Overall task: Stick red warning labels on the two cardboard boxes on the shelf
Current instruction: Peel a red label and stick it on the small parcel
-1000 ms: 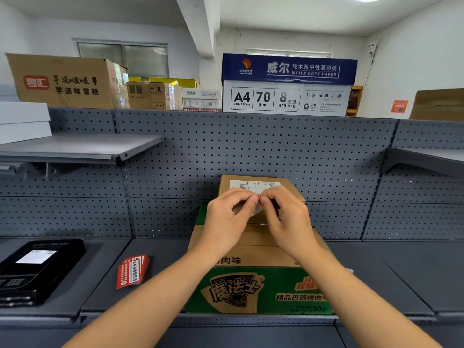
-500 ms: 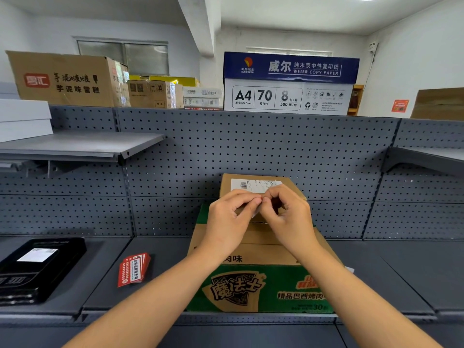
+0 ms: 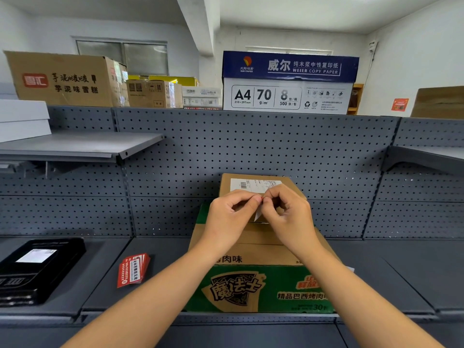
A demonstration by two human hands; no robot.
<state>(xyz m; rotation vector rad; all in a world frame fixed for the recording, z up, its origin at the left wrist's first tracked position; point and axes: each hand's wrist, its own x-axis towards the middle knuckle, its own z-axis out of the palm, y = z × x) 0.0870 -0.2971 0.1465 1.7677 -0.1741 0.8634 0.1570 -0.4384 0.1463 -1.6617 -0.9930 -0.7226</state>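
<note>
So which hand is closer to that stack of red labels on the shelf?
Left. The left hand is up and right of the red label stack; the right hand is farther right, beyond it.

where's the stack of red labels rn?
In the head view, the stack of red labels lies flat on the lower shelf, left of the green box and right of the black tray.

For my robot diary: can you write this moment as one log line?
left hand + right hand: pinching label | small box on green box | spare labels: shelf
</note>
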